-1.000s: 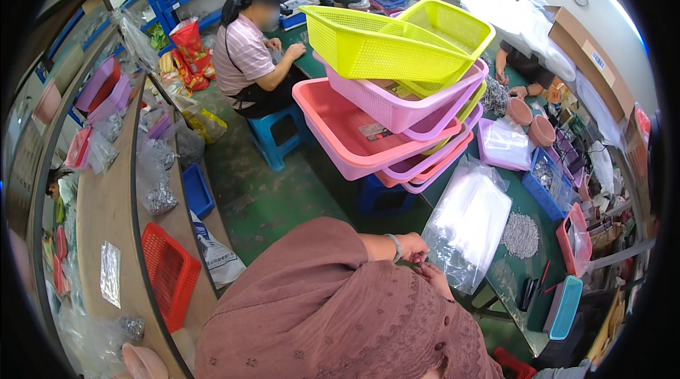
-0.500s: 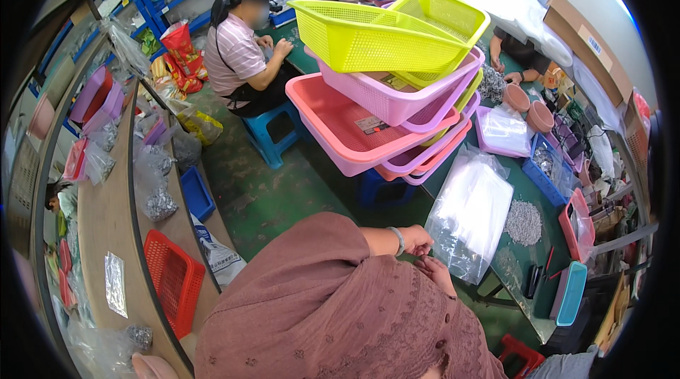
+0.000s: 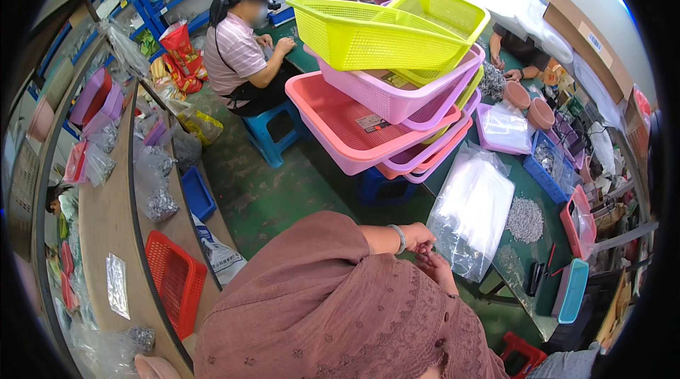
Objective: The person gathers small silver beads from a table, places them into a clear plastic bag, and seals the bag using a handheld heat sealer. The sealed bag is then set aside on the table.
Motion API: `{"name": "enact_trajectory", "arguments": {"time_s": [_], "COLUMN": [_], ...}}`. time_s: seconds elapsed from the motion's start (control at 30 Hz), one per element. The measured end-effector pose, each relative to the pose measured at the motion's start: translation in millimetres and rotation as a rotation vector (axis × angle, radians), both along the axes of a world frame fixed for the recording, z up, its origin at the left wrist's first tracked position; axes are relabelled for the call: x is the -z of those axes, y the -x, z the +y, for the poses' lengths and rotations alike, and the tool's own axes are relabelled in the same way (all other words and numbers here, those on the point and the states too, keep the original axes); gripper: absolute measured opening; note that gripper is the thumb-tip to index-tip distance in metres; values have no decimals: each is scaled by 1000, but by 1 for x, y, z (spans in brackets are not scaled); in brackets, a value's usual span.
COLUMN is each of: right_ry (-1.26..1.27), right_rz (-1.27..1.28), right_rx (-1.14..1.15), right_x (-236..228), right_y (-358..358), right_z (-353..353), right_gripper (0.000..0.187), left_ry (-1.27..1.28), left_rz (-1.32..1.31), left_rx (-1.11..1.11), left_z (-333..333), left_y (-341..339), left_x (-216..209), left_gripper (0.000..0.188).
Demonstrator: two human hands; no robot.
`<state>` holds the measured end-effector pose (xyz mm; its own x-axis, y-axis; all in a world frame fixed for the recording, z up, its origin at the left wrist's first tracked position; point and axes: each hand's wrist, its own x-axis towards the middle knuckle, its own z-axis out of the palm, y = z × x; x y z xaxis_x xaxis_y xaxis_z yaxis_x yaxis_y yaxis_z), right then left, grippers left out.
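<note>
My left hand (image 3: 418,236), with a pale bangle (image 3: 399,239) at its wrist, is closed with the fingers drawn together. Just below it my right hand (image 3: 437,268) is also closed, its fingertips close to the left ones. Anything between the fingers is too small to make out. Both hands are at the table's near edge, beside a pile of clear plastic bags (image 3: 473,202). To the right of the bags lies a heap of small grey parts (image 3: 525,220) on the green table (image 3: 516,273).
Stacked plastic baskets, topped by a yellow-green basket (image 3: 368,35), rise ahead. A turquoise tray (image 3: 571,291) and blue basket (image 3: 545,166) are at right. A co-worker (image 3: 241,53) sits on a blue stool (image 3: 271,138); another person's arm (image 3: 513,73) shows farther back. Shelving with a red basket (image 3: 173,280) stands left.
My right hand has come up slightly, and its fingers show more clearly beside the left ones. My left hand has shifted a little. The things on the table stay put.
</note>
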<state>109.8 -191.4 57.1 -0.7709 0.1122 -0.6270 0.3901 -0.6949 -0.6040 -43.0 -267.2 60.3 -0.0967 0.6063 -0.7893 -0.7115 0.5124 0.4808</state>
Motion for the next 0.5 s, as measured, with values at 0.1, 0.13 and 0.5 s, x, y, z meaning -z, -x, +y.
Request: {"name": "enact_trajectory", "arguments": {"time_s": [0.1, 0.13, 0.5], "right_ry": [80, 108, 193], "right_rz": [25, 70, 77], "right_rx": [61, 56, 566], "right_x": [-15, -13, 11], "right_y": [1, 0, 22], "right_z": [-1, -4, -7], "right_gripper": [32, 36, 23], "left_ry": [-73, -91, 161], "left_rz": [41, 47, 401], "left_rx": [-26, -21, 104], "left_z": [-1, -2, 3], "left_y": [0, -6, 5], "left_x": [-8, -10, -30], "left_gripper": [14, 13, 10]}}
